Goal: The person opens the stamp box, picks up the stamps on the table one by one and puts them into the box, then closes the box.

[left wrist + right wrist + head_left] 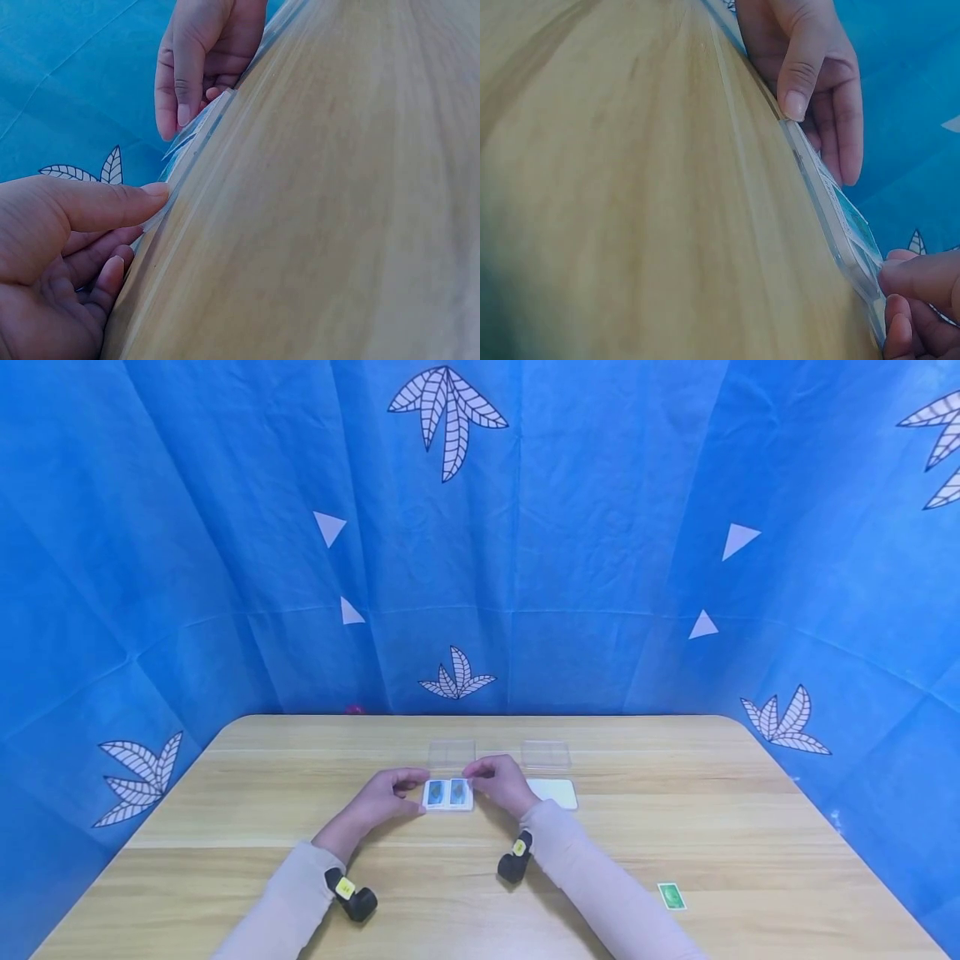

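A shallow clear-and-white plastic case (448, 808) lies at the middle of the table. Two blue picture cards sit side by side in it, a left card (437, 792) and a right card (458, 792). My left hand (384, 799) grips the case's left end, thumb at the near corner and index finger toward the far one. At the other end, my right hand (501, 783) pinches the right card by its far right corner. Seen from the left wrist, that card's edge stands slightly raised off the case. My right thumb (911, 276) overlaps the card end in the right wrist view.
A second white case (555, 793) lies right of the first, partly behind my right hand. Two clear plastic lids stand behind the cases, a left lid (452, 752) and a right lid (546, 754). A green card (672, 896) lies near the front right, beside my right sleeve.
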{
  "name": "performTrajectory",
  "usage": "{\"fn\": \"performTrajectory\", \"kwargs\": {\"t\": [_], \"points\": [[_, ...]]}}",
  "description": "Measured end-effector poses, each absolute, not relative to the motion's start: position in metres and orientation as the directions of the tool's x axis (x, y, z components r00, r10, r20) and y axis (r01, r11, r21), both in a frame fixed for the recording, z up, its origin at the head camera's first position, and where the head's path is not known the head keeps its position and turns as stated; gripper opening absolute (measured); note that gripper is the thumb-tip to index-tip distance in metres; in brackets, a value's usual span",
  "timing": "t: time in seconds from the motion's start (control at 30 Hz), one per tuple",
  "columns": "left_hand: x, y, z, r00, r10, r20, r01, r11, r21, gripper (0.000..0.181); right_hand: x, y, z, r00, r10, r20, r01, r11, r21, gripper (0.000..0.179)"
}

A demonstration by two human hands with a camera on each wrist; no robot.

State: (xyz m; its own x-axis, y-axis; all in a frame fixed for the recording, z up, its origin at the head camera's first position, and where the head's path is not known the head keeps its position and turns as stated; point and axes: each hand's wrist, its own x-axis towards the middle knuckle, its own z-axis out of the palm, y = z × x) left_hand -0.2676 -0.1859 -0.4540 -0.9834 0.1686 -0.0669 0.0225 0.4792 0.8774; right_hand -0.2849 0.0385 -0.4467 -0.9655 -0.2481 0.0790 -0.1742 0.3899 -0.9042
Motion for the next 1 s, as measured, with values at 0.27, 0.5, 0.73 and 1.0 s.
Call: {"fn": "performTrajectory", "kwargs": {"t": [0.27,0.5,0.73,1.0], "points": [[-0.267,-0.185,-0.453,-0.984,0.161,-0.072,0.016,0.486,0.874,0.057,-0.284,0.038,-0.446,-0.963,-0.256,0.085,-0.185,0.399,-0.898,0.013],[-0.267,-0.184,-0.453,-0.985,0.156,-0.067,0.019,0.494,0.869,0.056,-0.284,0.039,-0.445,-0.963,-0.261,0.07,-0.173,0.397,-0.901,0.014],[-0.267,-0.185,-0.453,-0.985,0.161,-0.067,0.02,0.487,0.873,0.057,-0.283,0.043,-0.444,-0.962,-0.268,0.054,-0.158,0.385,-0.909,0.015],[-0.268,-0.186,-0.454,-0.984,0.161,-0.079,0.009,0.481,0.877,0.057,-0.285,0.051,-0.439,-0.954,-0.297,0.042,-0.15,0.351,-0.924,0.017]]}}
